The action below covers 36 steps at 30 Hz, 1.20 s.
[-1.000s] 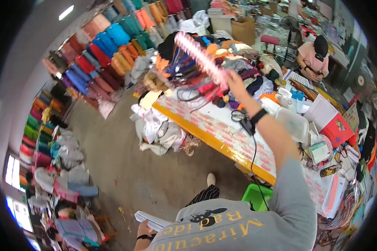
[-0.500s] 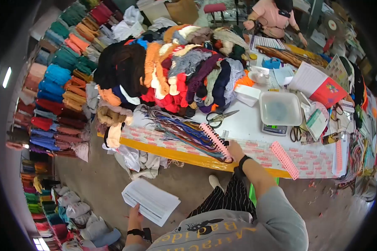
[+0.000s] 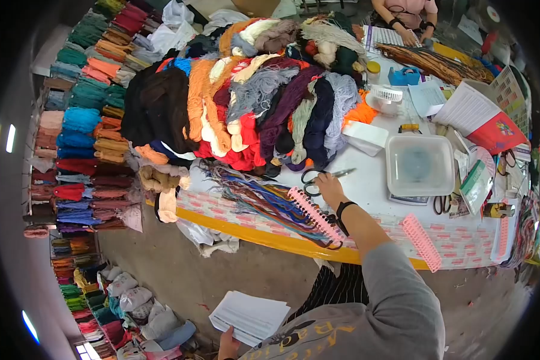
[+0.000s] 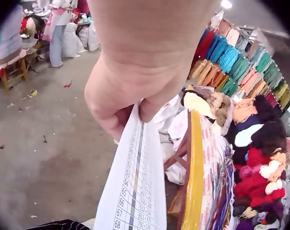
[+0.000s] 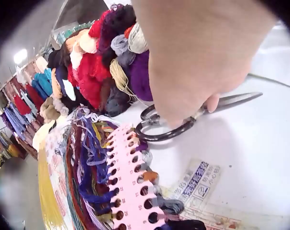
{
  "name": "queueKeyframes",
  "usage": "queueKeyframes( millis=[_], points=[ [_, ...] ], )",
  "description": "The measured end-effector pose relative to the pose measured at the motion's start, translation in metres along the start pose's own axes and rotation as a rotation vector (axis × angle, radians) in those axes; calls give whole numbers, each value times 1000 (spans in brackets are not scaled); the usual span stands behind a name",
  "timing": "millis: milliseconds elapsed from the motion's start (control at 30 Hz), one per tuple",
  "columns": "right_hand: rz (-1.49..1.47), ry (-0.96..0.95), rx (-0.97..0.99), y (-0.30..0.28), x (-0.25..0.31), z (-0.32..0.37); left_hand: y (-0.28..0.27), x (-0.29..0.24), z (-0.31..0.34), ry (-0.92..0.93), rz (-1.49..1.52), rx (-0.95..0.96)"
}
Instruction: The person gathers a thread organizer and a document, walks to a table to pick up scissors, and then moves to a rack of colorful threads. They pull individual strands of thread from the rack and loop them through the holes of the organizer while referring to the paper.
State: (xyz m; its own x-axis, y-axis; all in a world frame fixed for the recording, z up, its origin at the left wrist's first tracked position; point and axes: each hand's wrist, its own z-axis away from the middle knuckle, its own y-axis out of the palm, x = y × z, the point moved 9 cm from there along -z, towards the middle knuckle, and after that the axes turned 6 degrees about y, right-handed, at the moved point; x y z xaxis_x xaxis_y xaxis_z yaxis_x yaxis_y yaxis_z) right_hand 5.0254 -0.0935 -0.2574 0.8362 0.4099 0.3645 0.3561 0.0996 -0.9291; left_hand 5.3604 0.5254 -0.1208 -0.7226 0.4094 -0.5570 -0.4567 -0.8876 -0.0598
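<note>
Black-handled scissors lie on the white table, and my right hand is over them; in the right wrist view the fingertips touch the scissors near the pivot. Beside that hand a pink numbered card with holes carries threads of many colours. My left hand holds a stack of printed sheets beyond the table's front edge. Thumb and fingers of the left hand pinch the sheets at their edge.
A big heap of yarn skeins covers the table's back left. To the right stand a clear plastic tub and a second pink card. Yarn racks line the left wall. A person in pink works across the table.
The right hand has put down the pink card with its threads and moved from it up to the scissors. The left hand with the sheets has shifted right and lower in the head view.
</note>
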Motion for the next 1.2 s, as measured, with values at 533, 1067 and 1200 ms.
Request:
queueKeyframes(
  millis=[533, 1067, 1200],
  points=[
    [-207, 198, -108, -43, -117, 16, 136, -41, -1, 97, -114, 77],
    [-60, 1212, -254, -144, -393, 343, 157, -50, -68, 17, -358, 145],
    [-32, 1257, -35, -138, -399, 330, 204, -61, -51, 122, -293, 174]
  ],
)
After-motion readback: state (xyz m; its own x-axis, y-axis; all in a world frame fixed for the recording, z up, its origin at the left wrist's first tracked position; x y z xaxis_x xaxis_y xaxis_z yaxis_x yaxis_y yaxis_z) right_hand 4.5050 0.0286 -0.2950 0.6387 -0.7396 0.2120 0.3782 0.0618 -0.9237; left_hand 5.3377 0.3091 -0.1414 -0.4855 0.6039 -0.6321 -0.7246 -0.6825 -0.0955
